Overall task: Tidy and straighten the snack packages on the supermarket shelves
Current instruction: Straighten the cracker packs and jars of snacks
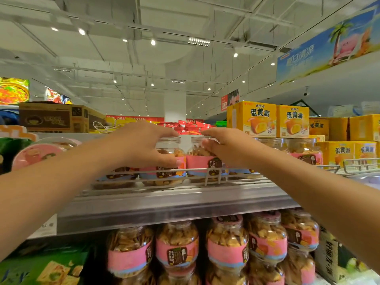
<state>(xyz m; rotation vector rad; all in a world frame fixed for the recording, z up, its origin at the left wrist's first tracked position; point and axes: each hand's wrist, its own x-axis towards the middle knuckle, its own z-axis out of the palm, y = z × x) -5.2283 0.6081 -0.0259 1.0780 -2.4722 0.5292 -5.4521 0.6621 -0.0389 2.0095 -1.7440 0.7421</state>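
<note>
Your left hand [144, 144] cups the left cracker jar [166, 161] and your right hand [224, 150] the right cracker jar [202, 161], both upright, side by side behind the shelf rail [181, 171], directly ahead.

We are seeing clear jars [168, 161] on the upper shelf [164, 204], each wearing a pink label with a pale blue band below and a dark brown patch with small writing. Golden-brown crackers are showing through the plastic. The lower jars [176, 249] are carrying the same pink, blue and brown labels. The shelf itself is looking grey and metallic. To the right, yellow boxes [257, 120] are showing dark blue characters and an orange-yellow cake picture. Behind, red packets [191, 127] are lying in a heap. At the left, a brown carton [53, 118] is standing, and at the bottom left green packs [41, 268] are showing pale yellow crackers. The banner [329, 44] above is blue with a green palm and a pink figure.
</note>
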